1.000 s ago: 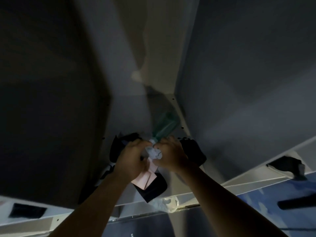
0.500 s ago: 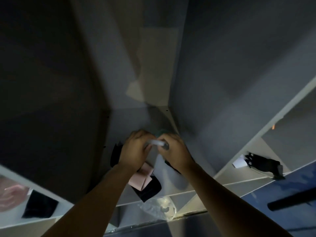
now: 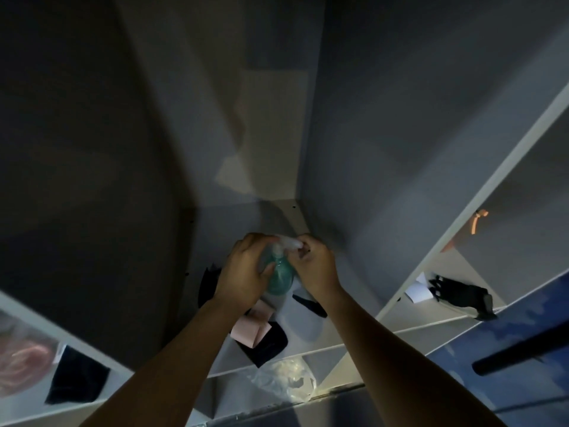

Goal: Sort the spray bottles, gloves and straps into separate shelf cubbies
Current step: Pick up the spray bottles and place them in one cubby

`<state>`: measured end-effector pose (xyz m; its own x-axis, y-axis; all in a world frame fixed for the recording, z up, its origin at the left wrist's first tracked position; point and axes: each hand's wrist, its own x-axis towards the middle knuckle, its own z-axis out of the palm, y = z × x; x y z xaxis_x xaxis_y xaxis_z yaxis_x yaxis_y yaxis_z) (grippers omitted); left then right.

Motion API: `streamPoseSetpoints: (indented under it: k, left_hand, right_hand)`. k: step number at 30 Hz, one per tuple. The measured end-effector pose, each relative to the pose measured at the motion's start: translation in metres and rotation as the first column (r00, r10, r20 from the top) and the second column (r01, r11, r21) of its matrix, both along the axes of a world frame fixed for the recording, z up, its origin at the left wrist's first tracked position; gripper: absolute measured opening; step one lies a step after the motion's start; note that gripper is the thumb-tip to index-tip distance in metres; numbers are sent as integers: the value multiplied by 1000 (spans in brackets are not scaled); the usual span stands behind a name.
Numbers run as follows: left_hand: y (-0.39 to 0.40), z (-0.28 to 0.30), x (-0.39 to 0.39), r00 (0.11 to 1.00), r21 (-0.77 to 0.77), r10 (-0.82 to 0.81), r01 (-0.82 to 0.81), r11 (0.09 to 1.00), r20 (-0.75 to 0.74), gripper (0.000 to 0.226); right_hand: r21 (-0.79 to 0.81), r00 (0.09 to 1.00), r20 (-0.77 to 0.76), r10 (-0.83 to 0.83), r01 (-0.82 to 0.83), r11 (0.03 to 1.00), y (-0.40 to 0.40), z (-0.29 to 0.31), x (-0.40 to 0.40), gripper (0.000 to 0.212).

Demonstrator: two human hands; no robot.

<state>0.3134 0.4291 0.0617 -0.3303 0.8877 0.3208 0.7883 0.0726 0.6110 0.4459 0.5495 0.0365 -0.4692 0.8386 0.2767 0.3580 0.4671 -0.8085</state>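
A teal spray bottle (image 3: 279,277) stands in the dim middle cubby, its pale head near 900,825. My left hand (image 3: 246,272) wraps the bottle's left side. My right hand (image 3: 314,263) pinches a small clear piece (image 3: 289,241) just above the bottle's head. Black gloves (image 3: 207,282) lie behind my left hand, and another black piece (image 3: 309,303) lies under my right wrist. A pink folded strap (image 3: 251,328) rests on a black item (image 3: 266,346) at the cubby's front.
The right cubby holds a black glove (image 3: 462,295) with a white tag (image 3: 417,291); an orange strap (image 3: 475,224) hangs above it. The left cubby holds a pink coil (image 3: 21,362) and a dark cloth (image 3: 77,380). A clear plastic bag (image 3: 283,380) lies below the shelf edge (image 3: 354,343).
The bottle, tilted away a second ago, now stands upright between my hands. Both hands have moved deeper into the cubby, and the view has shifted to show the side cubbies.
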Motion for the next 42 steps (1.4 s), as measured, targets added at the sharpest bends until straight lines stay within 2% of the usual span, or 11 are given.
streamPoseSetpoints:
  k: [6,8,10,12,14,16,22,27,31,35,42]
  left_hand:
    - [-21,33,41,990,152,-33,12,988,134,41]
    - [-34,45,67,980,148,-54,25,989,194,37]
    - [-47,58,99,963,150,-80,42,988,257,37]
    - [-56,67,132,948,162,-138,94,982,288,36]
    - [-59,77,166,925,145,-187,146,979,331,26]
    - [-55,86,196,888,139,-239,199,970,394,21]
    - [-11,111,270,813,181,-354,305,935,463,37]
    - [29,111,307,802,67,-289,300,952,523,30]
    - [59,101,332,852,19,-201,220,975,484,28]
    - [92,99,349,841,0,-124,146,989,526,31]
    - [138,83,367,840,-16,-17,31,999,542,43]
  right_hand:
    - [-73,996,-49,-80,76,994,-33,27,39,39]
    - [-47,986,-114,-120,115,992,-64,47,72,36]
    - [-112,969,-197,-152,132,985,-92,65,110,36]
    - [-206,953,-221,-205,160,966,-113,80,147,37]
    - [-182,945,-224,-240,201,962,-123,91,184,34]
    - [-146,925,-258,-280,249,957,-124,103,217,33]
    - [-131,871,-307,-384,361,923,-81,132,295,35]
    - [-128,910,-235,-341,319,939,-39,124,338,39]
    - [-171,921,-241,-305,270,948,-2,117,367,41]
    - [-214,936,-244,-252,202,956,43,108,390,41]
    - [-178,937,-196,-290,257,950,119,83,408,44]
